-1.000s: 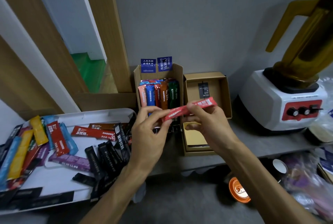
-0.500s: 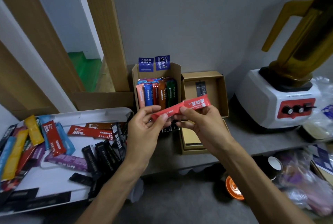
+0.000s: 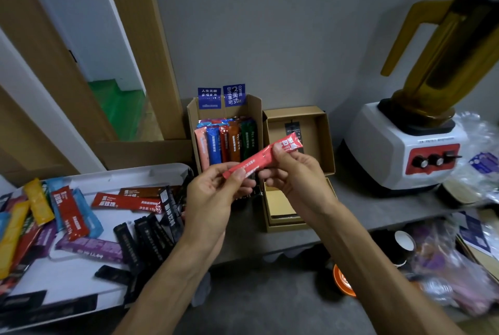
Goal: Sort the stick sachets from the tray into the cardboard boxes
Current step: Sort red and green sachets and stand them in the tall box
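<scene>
Nearest, the white tray point(image 3: 113, 174) on the bench point(image 3: 351, 208) holds many loose sachets point(image 3: 127, 202) lying flat in a mixed heap, so most of the sorting looks undone. Above its far edge both hands are closed in a pinch on one red sachet point(image 3: 259, 159), the left hand point(image 3: 213, 199) on its lower end and the right hand point(image 3: 299, 181) near its upper end, stretching it print-up, probably to read which kind it is. Beyond stand the tall cardboard box point(image 3: 255, 110), packed with upright sachets point(image 3: 226, 143) so colours show, and the shallow open box point(image 3: 328, 145) beside it.
</scene>
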